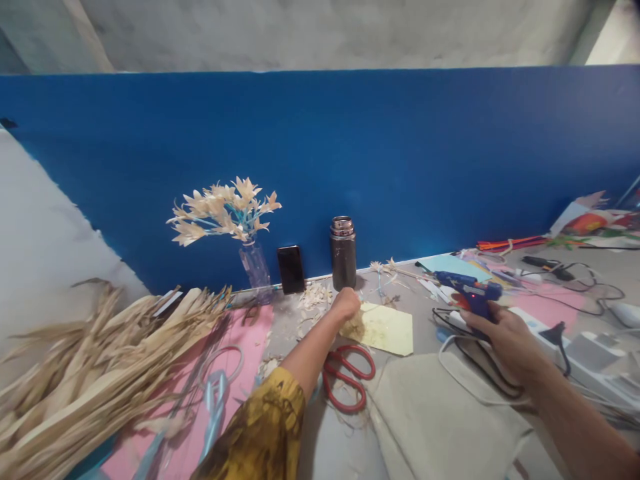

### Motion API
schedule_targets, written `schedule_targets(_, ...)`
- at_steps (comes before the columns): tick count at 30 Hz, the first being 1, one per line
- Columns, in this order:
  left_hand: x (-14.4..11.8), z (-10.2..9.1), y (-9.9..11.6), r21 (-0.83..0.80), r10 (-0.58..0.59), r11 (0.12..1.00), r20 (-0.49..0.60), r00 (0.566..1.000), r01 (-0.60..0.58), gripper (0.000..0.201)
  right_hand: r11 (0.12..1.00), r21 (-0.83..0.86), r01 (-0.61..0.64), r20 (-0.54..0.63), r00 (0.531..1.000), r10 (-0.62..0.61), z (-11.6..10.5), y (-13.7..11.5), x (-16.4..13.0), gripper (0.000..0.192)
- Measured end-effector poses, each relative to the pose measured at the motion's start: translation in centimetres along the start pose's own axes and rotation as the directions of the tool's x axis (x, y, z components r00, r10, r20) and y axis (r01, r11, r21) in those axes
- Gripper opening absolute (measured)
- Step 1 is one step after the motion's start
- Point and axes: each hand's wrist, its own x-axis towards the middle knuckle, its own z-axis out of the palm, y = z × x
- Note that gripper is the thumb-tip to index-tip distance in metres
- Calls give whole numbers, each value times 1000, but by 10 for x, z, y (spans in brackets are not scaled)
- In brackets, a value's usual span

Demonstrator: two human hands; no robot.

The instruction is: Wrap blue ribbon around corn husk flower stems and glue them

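My right hand [505, 337] is wrapped round the handle of a blue hot glue gun [470, 288], which has a small red light lit and its nozzle turned to the left. Out in front, my left hand [347, 304] is closed, at the left end of a pale yellow paper sheet [387, 330]. Tan shreds [354, 327] lie just below that hand. What its fingers hold, if anything, is hidden. Red-handled scissors [350, 377] rest near my left forearm, their blades mostly covered. Behind the left hand stands an uncapped dark steel flask [344, 257].
Dried corn husks [100, 360] pile up at left beside pink paper [250, 333]. Husk flowers [227, 207] stand in a clear bottle [256, 270] near a phone [291, 270]. A folded pale cloth [445, 413] lies in front; a white power strip [590, 360] and cables are right.
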Motion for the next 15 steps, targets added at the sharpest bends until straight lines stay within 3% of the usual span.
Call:
schedule_targets(2, -8, -9, 4, -65, 26, 997, -43, 999, -29, 34, 957, 278, -83, 122, 991, 51, -8, -3, -5, 42)
schedule_targets(4, -22, -23, 3, -142, 53, 988, -88, 995, -65, 26, 915, 376, -145, 262, 964, 45, -11, -8, -11, 47)
schedule_targets(6, -44, -40, -5, -233, 81, 966, -130, 988, -110, 14, 928, 340, -150, 335, 942, 29, -9, -17, -16, 47)
schedule_targets(10, -104, -66, -30, -392, 71, 908, -202, 977, -147, 14, 976, 215, -40, 465, 883, -66, 13, -48, -20, 49)
schedule_targets(15, -148, -66, -56, -513, -3, 845, -287, 958, -151, 12, 967, 242, 80, 640, 736, -221, 68, -77, -31, 41)
